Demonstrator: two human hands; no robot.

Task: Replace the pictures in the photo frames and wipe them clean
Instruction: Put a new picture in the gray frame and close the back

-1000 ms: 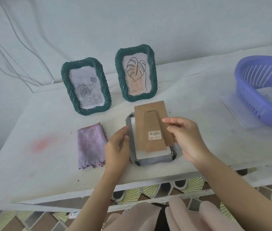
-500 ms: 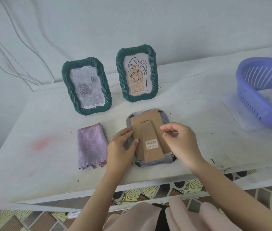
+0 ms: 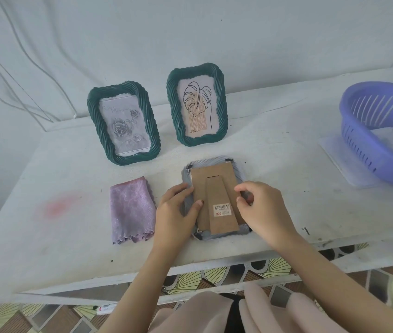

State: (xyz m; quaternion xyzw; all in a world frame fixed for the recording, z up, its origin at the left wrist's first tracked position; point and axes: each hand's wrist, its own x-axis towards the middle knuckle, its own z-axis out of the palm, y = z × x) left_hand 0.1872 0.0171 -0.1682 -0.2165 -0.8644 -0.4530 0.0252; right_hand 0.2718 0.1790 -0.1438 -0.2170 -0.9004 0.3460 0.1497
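Observation:
A grey photo frame (image 3: 211,161) lies face down near the table's front edge. Its brown cardboard backing board (image 3: 214,181), with a folded stand and a barcode sticker, sits flat in it. My left hand (image 3: 174,213) rests on the frame's left side with its thumb pressing the board. My right hand (image 3: 264,211) has curled fingers and pinches at the board's right edge. Two green frames stand behind: one with a rose picture (image 3: 123,123), one with a leaf drawing (image 3: 196,105). A folded lilac cloth (image 3: 130,210) lies left of my left hand.
A purple plastic basket (image 3: 380,133) sits on a white sheet (image 3: 335,150) at the right of the white table (image 3: 46,248). Cables (image 3: 22,75) hang down the wall at the back left. A patterned floor shows below the front edge.
The backing board has come down from being held above the frame and now lies flat inside it. Both hands have closed in on the board's edges.

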